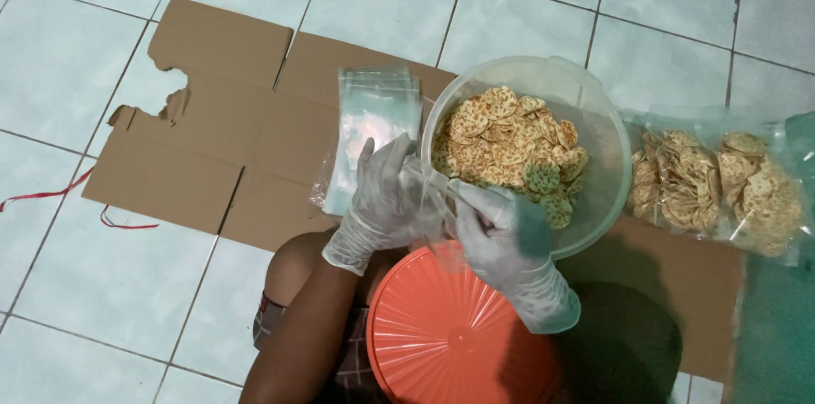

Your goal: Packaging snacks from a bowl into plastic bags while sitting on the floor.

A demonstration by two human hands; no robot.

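Note:
Both my hands wear thin translucent gloves. My left hand (384,200) grips one side of a small clear plastic bag (435,187) at the near rim of a big translucent bowl (613,145). My right hand (507,243) pinches the bag's other side, its fingers over the rim. The bowl is tilted toward me and holds several round, speckled yellow crackers (501,137). A few crackers by the rim look greenish through the plastic. The bag's mouth is hard to make out.
A stack of empty clear bags (373,115) lies left of the bowl on flattened cardboard (212,124). Two filled cracker bags (679,182) (760,193) lie to the right. An orange ribbed lid (450,332) rests on my lap. A red string (51,193) lies on the tiled floor.

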